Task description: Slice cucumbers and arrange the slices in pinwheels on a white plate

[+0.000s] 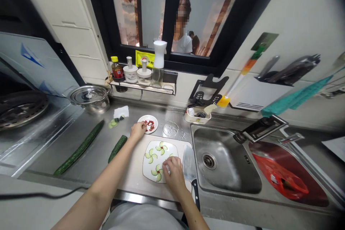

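Observation:
My left hand (pixel 138 131) reaches to a small white dish (pixel 154 118) of little red pieces (pixel 150 125). Its fingertips are pinched together among them; anything between them is too small to make out. Curled over the right side of a white square plate (pixel 147 150) is my right hand (pixel 174 173), its fingers drawn together and their tips partly hidden. Thin cucumber slices (pixel 151 155) lie on the plate in pinwheel flowers, some with red centres. My right hand partly covers one flower. Under the plate is a pale cutting board (pixel 132 183).
A knife (pixel 189 163) lies along the board's right edge, beside the sink (pixel 226 183). To the left are a cut cucumber (pixel 118 148), a whole cucumber (pixel 81 147), cucumber scraps (pixel 113 123) and a lidded pot (pixel 93 100). A person (pixel 183 25) shows in the window.

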Motion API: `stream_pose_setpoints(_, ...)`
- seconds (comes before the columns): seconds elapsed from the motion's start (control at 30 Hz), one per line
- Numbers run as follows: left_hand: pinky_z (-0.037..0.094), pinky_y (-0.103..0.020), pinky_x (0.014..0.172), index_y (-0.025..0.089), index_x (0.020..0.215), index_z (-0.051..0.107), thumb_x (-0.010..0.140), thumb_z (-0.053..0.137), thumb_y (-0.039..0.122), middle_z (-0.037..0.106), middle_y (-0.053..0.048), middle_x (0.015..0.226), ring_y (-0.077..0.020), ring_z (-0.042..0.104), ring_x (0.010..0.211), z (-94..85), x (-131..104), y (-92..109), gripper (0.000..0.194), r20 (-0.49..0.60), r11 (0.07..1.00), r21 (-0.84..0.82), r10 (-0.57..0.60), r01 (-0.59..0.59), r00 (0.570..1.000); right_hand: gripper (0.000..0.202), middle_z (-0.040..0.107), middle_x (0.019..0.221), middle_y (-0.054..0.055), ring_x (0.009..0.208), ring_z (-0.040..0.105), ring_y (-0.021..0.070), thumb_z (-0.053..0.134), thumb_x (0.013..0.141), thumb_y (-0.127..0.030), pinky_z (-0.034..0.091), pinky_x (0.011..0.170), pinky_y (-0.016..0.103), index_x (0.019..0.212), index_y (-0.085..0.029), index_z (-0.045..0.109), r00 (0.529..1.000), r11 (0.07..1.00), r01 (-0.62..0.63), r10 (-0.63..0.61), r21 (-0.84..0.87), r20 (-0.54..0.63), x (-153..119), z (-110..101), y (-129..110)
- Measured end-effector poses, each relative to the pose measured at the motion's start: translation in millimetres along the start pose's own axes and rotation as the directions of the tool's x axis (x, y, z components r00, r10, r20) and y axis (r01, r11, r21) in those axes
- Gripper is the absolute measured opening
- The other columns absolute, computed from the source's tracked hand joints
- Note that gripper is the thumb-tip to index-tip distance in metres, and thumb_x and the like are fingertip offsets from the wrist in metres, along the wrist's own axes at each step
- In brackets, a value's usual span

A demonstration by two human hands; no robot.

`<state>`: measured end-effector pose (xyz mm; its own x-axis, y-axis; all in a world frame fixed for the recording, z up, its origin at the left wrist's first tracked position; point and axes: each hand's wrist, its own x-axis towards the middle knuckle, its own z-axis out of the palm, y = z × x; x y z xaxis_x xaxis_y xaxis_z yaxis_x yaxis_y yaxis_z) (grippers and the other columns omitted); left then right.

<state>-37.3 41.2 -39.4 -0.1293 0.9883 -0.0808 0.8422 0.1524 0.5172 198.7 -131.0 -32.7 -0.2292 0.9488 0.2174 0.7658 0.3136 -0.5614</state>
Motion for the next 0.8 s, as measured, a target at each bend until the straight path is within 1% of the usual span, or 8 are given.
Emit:
stream_pose_setpoints(0.1,0.041,-0.028,0.079,0.023,0.092,0.071,0.083,0.052,0.028,0.071,-0.007,0.103,-0.0224,0.061,0.097,6.2,12.0,11.6,0.021,0.035,0.998,0.060,0.016,-0.018,0.999,0.016,0.056,0.087,0.005,0.089,0.046,0.0201,0.047,0.087,-0.021,0.037,0.081,0.034,0.080,-0.021,0.061,1.000,1.000,-0.001,0.001,-0.013,-0.019,-1.0,-2.0,-1.2)
stream_pose_setpoints(0.17,0.040,-0.028,0.081,0.021,0.091,0.071,0.082,0.053,0.028,0.070,-0.010,0.103,-0.0236,0.061,0.099,11.3,17.4,16.0,0.021,0.048,0.998,0.066,0.010,-0.013,0.999,0.016,0.056,0.086,0.004,0.089,0.046,0.0201,0.047,0.087,-0.020,0.037,0.081,0.034,0.080,-0.021,0.061,0.999,1.000,-0.003,0.002,-0.020,-0.034,-2.3,-3.9,-1.4)
stream_pose_setpoints(0.27,0.039,-0.027,0.081,0.018,0.090,0.071,0.080,0.058,0.033,0.070,-0.013,0.099,-0.0242,0.060,0.100,18.1,21.6,19.1,0.022,0.075,0.998,0.054,0.008,-0.012,0.997,0.016,0.057,0.086,0.004,0.088,0.047,0.0199,0.046,0.087,-0.019,0.038,0.082,0.033,0.080,-0.021,0.061,0.999,1.000,0.000,0.000,-0.008,-0.049,-4.2,-7.1,-0.5)
stream_pose_setpoints(0.4,0.038,-0.027,0.082,0.018,0.093,0.070,0.077,0.063,0.039,0.070,-0.012,0.097,-0.0239,0.060,0.100,23.2,23.1,21.2,0.027,0.099,1.000,0.007,0.013,-0.013,0.995,0.016,0.058,0.085,0.005,0.088,0.048,0.0198,0.046,0.087,-0.018,0.038,0.081,0.034,0.080,-0.021,0.060,0.997,1.000,-0.003,0.002,-0.005,-0.072,-5.8,-9.1,2.4)
stream_pose_setpoints(0.6,0.038,-0.026,0.082,0.021,0.090,0.069,0.074,0.066,0.036,0.071,-0.008,0.093,-0.0224,0.060,0.100,22.7,26.9,21.6,0.022,0.116,0.994,-0.111,0.007,0.006,0.993,0.016,0.057,0.085,0.005,0.087,0.048,0.0203,0.046,0.088,-0.018,0.038,0.082,0.035,0.079,-0.021,0.059,0.995,1.000,-0.026,0.026,0.001,-0.095,-6.6,-5.9,3.1)
stream_pose_setpoints(0.7,0.040,-0.025,0.080,0.020,0.086,0.069,0.072,0.068,0.036,0.072,-0.006,0.088,-0.0211,0.061,0.097,20.0,27.9,19.8,0.020,0.114,0.978,-0.207,0.007,0.017,0.993,0.015,0.057,0.086,0.005,0.088,0.048,0.0203,0.047,0.088,-0.018,0.038,0.083,0.035,0.080,-0.020,0.059,0.995,1.000,-0.022,0.022,-0.003,-0.101,-6.9,-4.0,3.6)
stream_pose_setpoints(0.8,0.042,-0.025,0.078,0.018,0.083,0.069,0.072,0.069,0.036,0.072,-0.006,0.082,-0.0194,0.063,0.090,18.3,25.6,18.3,0.021,0.106,0.942,-0.335,0.022,0.015,0.994,0.016,0.057,0.084,0.005,0.087,0.047,0.0200,0.046,0.088,-0.018,0.038,0.082,0.034,0.081,-0.020,0.060,0.994,1.000,-0.018,0.017,-0.006,-0.103,-6.0,-2.9,6.4)
